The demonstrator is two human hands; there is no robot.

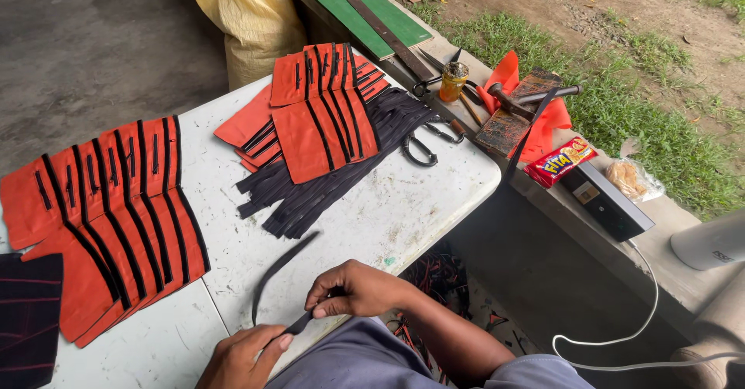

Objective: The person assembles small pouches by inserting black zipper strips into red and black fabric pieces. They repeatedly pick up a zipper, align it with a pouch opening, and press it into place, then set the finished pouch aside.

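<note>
Strip [281, 269]: black, narrow, limp; curves over the white surface [388, 210] edge.
Left hand [240, 358]: pinches the strip's near end.
Right hand [353, 288]: fingers closed on that end.
Behind: orange panels [322, 114], black strip pile [310, 183].

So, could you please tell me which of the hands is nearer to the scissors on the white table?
The right. The right hand pinches the black strip straight below the scissors. The left hand grips the strip's lower end, further down and to the left, near the table edge.
</note>
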